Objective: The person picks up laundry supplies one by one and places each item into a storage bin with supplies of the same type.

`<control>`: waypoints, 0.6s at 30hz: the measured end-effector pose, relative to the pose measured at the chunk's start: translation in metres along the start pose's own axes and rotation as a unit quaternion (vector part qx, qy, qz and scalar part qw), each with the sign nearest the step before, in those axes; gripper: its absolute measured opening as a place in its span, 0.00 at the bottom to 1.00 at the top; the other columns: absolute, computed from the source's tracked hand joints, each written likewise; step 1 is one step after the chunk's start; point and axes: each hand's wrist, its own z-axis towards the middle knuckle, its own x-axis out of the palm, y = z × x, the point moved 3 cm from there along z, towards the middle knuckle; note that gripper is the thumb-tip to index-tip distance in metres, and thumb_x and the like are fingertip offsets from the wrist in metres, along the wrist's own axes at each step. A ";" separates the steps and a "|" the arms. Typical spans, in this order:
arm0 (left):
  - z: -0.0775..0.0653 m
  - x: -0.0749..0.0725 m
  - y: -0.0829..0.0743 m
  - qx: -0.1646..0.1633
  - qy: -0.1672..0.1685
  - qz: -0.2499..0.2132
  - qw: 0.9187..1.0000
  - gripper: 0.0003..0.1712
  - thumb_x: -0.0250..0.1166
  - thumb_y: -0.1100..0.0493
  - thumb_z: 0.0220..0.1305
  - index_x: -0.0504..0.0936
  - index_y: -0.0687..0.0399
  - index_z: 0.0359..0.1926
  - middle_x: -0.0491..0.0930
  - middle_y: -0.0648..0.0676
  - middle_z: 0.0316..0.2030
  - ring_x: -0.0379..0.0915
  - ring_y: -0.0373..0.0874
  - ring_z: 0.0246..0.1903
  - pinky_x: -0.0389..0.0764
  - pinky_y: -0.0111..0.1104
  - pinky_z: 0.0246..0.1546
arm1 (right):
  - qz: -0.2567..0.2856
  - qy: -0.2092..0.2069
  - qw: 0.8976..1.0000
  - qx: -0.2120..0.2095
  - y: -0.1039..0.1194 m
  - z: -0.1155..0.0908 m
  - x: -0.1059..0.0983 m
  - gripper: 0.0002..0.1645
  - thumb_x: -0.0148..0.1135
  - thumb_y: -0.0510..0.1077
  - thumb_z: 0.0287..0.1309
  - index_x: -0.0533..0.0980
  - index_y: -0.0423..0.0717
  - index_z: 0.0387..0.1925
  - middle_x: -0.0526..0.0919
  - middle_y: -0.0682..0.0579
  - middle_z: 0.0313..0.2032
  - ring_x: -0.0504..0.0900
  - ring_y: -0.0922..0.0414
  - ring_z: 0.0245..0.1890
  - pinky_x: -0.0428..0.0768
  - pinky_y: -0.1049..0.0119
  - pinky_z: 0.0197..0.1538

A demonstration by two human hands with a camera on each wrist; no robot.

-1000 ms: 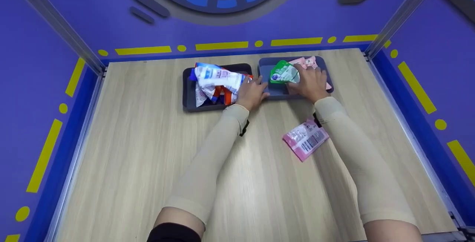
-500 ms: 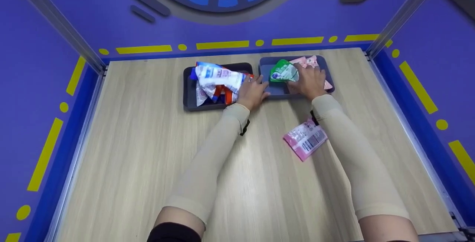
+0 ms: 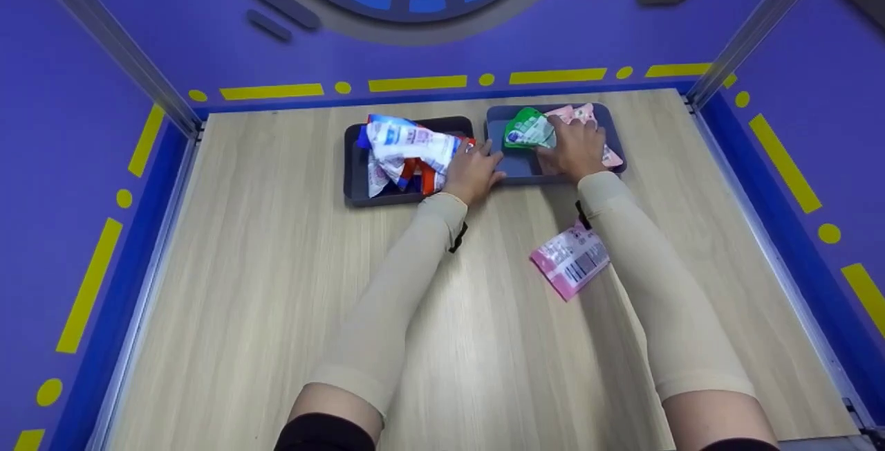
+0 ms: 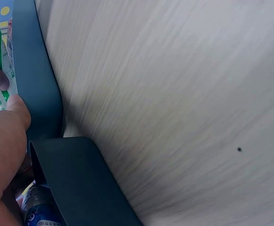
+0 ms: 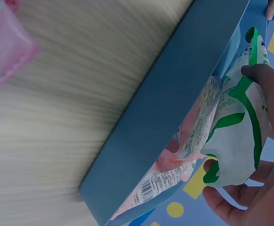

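My right hand [image 3: 579,146] pinches a green-and-white snack packet [image 3: 529,129] over the right grey tray [image 3: 529,180]. In the right wrist view the thumb lies across the packet's upper part, with fingers behind it. Pale pink packets [image 5: 203,122] lie in that tray beside and beneath the green one. My left hand [image 3: 472,174] rests, fingers spread, where the two trays meet; its fingertips are at the right tray's near left rim. The left dark tray [image 3: 351,174] holds a heap of packets, a white-and-blue one [image 3: 411,143] on top and orange-red ones [image 3: 429,180] below.
A pink packet [image 3: 570,261] with a barcode lies on the wooden table [image 3: 276,285] in front of the right tray, close by the right forearm. Purple walls [image 3: 408,57] with yellow markings stand behind and on both sides.
My right hand and the green packet have shifted slightly toward the back, and the right forearm has swung a little left. The left hand stays in place at the trays.
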 end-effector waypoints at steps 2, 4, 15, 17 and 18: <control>0.000 0.000 0.000 0.000 0.000 0.001 1.000 0.31 0.53 0.38 0.76 0.73 0.44 0.72 0.65 0.56 0.75 0.63 0.51 0.73 0.51 0.48 0.77 | 0.003 0.001 1.000 0.001 0.001 0.001 0.001 0.43 0.65 0.60 0.65 0.64 0.52 0.77 0.71 0.30 0.67 0.66 0.27 0.66 0.57 0.27 0.70; -0.001 0.000 0.001 -0.001 0.002 -0.002 1.000 0.31 0.53 0.37 0.76 0.73 0.44 0.73 0.65 0.56 0.75 0.63 0.51 0.73 0.51 0.48 0.78 | 0.008 0.002 1.000 0.002 0.001 0.003 0.003 0.43 0.65 0.59 0.66 0.64 0.51 0.77 0.71 0.30 0.68 0.66 0.27 0.66 0.56 0.27 0.70; 0.000 0.000 0.000 -0.005 0.014 -0.021 1.000 0.31 0.55 0.38 0.76 0.73 0.44 0.73 0.64 0.57 0.75 0.60 0.50 0.75 0.49 0.48 0.78 | 0.016 0.009 1.000 0.009 0.000 0.006 0.013 0.41 0.64 0.58 0.68 0.64 0.50 0.77 0.69 0.30 0.69 0.65 0.26 0.67 0.55 0.26 0.70; 0.000 -0.001 0.000 -0.007 0.015 -0.020 1.000 0.31 0.54 0.38 0.76 0.72 0.44 0.73 0.63 0.56 0.76 0.60 0.50 0.75 0.48 0.48 0.78 | 0.013 0.012 1.000 0.011 0.001 0.006 0.013 0.41 0.63 0.58 0.68 0.64 0.50 0.77 0.68 0.29 0.69 0.64 0.26 0.68 0.55 0.25 0.70; 0.000 -0.001 0.000 -0.009 0.016 -0.018 1.000 0.32 0.54 0.38 0.76 0.72 0.43 0.73 0.63 0.56 0.76 0.60 0.50 0.75 0.48 0.48 0.78 | 0.010 0.015 1.000 0.011 0.001 0.007 0.013 0.42 0.63 0.59 0.68 0.63 0.50 0.77 0.68 0.29 0.69 0.63 0.26 0.68 0.55 0.25 0.70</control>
